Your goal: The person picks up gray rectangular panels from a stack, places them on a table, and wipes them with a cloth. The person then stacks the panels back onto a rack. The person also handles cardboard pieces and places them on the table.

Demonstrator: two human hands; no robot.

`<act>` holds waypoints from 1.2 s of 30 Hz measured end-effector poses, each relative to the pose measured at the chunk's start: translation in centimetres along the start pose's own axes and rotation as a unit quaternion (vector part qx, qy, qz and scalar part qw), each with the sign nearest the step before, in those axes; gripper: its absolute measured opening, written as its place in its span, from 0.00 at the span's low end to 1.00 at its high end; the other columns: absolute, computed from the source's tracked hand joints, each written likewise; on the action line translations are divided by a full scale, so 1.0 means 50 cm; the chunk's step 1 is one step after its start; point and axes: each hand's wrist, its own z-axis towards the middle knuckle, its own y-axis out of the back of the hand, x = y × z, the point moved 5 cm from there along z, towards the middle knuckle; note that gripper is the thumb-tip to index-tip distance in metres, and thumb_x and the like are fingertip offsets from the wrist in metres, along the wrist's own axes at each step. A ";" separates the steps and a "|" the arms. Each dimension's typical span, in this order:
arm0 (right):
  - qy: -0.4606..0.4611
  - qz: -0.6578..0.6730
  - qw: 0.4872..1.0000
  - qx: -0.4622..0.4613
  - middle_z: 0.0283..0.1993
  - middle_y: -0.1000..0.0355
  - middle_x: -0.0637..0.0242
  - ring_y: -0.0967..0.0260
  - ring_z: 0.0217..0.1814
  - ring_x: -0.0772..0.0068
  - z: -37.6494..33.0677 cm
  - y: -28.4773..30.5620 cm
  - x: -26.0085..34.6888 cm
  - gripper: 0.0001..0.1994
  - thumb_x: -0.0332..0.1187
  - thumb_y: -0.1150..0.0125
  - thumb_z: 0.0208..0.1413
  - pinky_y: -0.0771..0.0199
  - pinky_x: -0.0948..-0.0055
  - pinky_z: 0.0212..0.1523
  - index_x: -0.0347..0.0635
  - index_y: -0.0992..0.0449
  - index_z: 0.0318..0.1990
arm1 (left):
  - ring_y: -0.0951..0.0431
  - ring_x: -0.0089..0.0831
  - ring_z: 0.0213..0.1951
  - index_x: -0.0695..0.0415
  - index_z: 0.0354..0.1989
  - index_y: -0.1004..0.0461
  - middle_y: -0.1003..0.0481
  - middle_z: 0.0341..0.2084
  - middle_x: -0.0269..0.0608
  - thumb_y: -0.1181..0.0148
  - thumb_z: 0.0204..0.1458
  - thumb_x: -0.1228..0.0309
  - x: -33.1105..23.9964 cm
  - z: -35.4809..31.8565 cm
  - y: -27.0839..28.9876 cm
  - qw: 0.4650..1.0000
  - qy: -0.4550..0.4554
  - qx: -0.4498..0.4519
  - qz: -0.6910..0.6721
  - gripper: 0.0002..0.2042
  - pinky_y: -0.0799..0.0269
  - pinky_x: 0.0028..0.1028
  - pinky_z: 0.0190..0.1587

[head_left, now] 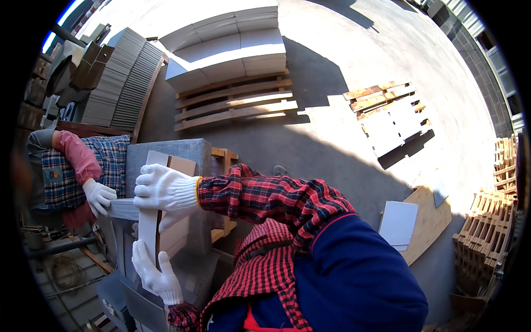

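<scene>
On the left, above the grey worktable point(201, 166), I see the right hand point(166, 190) grasping a long pale strip point(147, 228). The left hand point(157, 275) is spread by its near end (touching, I cannot tell), while a co-worker's gloved hand point(100, 197) meets pale slats point(124, 209) farther left.

Materials, by eye:
- Right-hand glove point(168, 191) and left-hand glove point(156, 276): white knitted cloth, matt, ribbed surface.
- Carton point(148, 228) under the right-hand glove: smooth card, low sheen; pale face, plain brown elsewhere.
- Worktop point(176, 148): grey, dull finish; material undetermined.
- Checked sleeve point(265, 191) and apron point(268, 249): woven cloth, matt, creased. Navy top point(359, 271): smoother cloth, no gloss.
- Co-worker's pink sleeve point(80, 155): soft cloth, wrinkled.
- Stacked boxes point(238, 52): smooth, matt pale card.
- Pallet point(235, 105): bare wood, rough.
- Leaning board point(434, 221): flat, unpainted wood.
- Floor point(321, 141): concrete-like, matt.
</scene>
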 end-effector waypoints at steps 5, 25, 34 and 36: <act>-0.062 0.011 0.959 0.276 0.36 0.19 0.68 0.21 0.41 0.68 0.025 0.023 0.015 0.35 0.74 0.40 0.49 0.25 0.65 0.41 0.51 0.13 0.45 | 0.30 0.38 0.61 0.63 0.66 0.33 0.30 0.62 0.49 0.45 0.65 0.71 0.027 -0.026 0.030 0.961 0.152 0.107 -0.204 0.21 0.38 0.34 0.65; -0.126 0.127 0.898 0.402 0.34 0.18 0.60 0.18 0.36 0.60 0.090 -0.011 -0.034 0.36 0.71 0.43 0.54 0.22 0.64 0.38 0.45 0.14 0.46 | 0.31 0.28 0.29 0.65 0.36 0.27 0.29 0.24 0.38 0.53 0.70 0.58 0.110 0.022 0.030 0.953 0.102 0.214 -0.189 0.20 0.33 0.31 0.36; -0.125 0.152 0.908 0.369 0.33 0.18 0.55 0.20 0.33 0.52 0.033 -0.104 -0.062 0.32 0.65 0.41 0.55 0.21 0.59 0.36 0.41 0.13 0.41 | 0.22 0.43 0.51 0.61 0.53 0.23 0.22 0.50 0.48 0.34 0.57 0.72 0.006 0.002 0.011 1.000 0.008 -0.013 -0.008 0.16 0.29 0.39 0.58; -0.135 0.160 0.915 0.345 0.33 0.18 0.56 0.20 0.33 0.52 0.070 -0.121 -0.074 0.32 0.66 0.41 0.56 0.20 0.60 0.36 0.41 0.13 0.42 | 0.38 0.51 0.68 0.59 0.62 0.29 0.33 0.64 0.52 0.34 0.57 0.56 -0.011 0.004 0.021 0.996 0.012 0.088 0.027 0.28 0.47 0.47 0.71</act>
